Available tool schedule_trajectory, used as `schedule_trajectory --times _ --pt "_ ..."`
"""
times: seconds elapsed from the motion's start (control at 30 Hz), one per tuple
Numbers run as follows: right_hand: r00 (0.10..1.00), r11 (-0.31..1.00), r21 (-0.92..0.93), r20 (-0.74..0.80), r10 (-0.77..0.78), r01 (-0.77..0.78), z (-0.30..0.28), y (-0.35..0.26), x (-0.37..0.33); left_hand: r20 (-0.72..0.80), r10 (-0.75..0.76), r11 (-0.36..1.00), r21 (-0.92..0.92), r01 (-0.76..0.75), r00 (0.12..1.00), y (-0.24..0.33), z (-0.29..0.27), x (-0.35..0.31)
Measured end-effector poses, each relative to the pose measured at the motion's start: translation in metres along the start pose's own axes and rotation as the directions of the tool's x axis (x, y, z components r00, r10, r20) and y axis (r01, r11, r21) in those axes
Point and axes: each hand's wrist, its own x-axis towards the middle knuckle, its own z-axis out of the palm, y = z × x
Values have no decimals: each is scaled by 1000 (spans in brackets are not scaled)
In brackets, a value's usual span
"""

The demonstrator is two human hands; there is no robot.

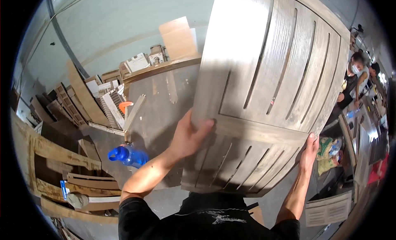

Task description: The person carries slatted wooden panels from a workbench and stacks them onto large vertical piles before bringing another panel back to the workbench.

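A large grey-brown slatted wooden panel (264, 126) is raised and tilted in front of me, with long narrow gaps between its boards and a crossbar partway down. My left hand (189, 135) grips its left edge, thumb laid over the face near the crossbar. On the opposite edge my right hand (308, 151) holds on, its thumb tip over the rim and the other fingers mostly hidden behind. Bright glare covers the panel's upper left. Left of my left forearm, a clear blue plastic bottle (134, 156) lies on the grey worktable (159, 112).
Wood strips and cardboard (88, 93) lean at the far left. A wooden shelf frame (62, 151) with boards stands near left. At right are stuffed sacks (328, 155), a smaller slatted panel (328, 209) and a masked person (352, 77) beside another worker.
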Motion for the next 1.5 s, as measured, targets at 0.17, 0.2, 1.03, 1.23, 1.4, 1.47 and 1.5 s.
schedule_trajectory --times 0.17,0.2,1.03,1.23,1.4,1.47,1.5 --pt "982 985 111 -123 143 -130 -24 21 -29 173 -200 950 -208 235 964 -25 12 17" --pt "977 977 182 -162 137 -107 -28 25 -39 213 -205 949 -195 247 955 -32 17 22" --pt "-455 769 596 -765 456 -230 -174 308 -627 953 -298 859 293 -421 55 -188 457 -279" --pt "-796 475 880 -283 535 7 -160 392 -687 755 -573 769 361 -527 -318 -348 613 -389" --pt "-886 548 837 -264 382 -13 -185 501 -729 710 -454 696 -94 -712 -538 -524 691 -475" --pt "-849 490 871 -293 439 -48 -206 552 -753 753 -395 739 -79 -669 -526 -615 721 -499" --pt "-840 506 862 -300 453 -35 -215 577 -764 800 -326 787 -66 -614 -503 -636 731 -512"
